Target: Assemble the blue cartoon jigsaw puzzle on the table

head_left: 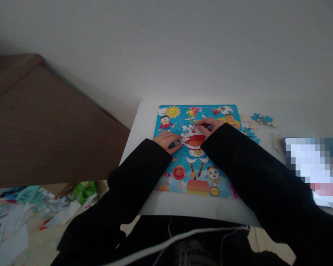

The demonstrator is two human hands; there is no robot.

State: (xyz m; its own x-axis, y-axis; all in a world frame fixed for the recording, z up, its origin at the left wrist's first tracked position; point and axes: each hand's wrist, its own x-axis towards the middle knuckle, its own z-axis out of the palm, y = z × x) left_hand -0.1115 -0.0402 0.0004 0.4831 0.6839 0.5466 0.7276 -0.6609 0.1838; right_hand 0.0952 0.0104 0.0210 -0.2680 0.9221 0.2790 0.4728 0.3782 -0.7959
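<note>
Head view: left hand and right hand, both unclenched, flat on the jigsaw puzzle in its tray.

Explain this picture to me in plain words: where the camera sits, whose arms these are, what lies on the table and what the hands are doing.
There is no machine here. The single picture comes from a camera worn on a person's head, looking forward and down, so the two black-sleeved arms are that person's own.

On the white table lies a colourful cartoon jigsaw puzzle, nearly all filled in, with a blue-and-white cat figure in the middle. The left hand rests flat on the puzzle beside that figure. The right hand rests its fingertips on the puzzle near the top of the figure. Neither hand clearly grips anything; whether a piece lies under the fingers cannot be told.

To the right of the puzzle lie some loose puzzle pieces. A brown cabinet stands left of the table, and scattered papers lie on the floor below it.
</note>
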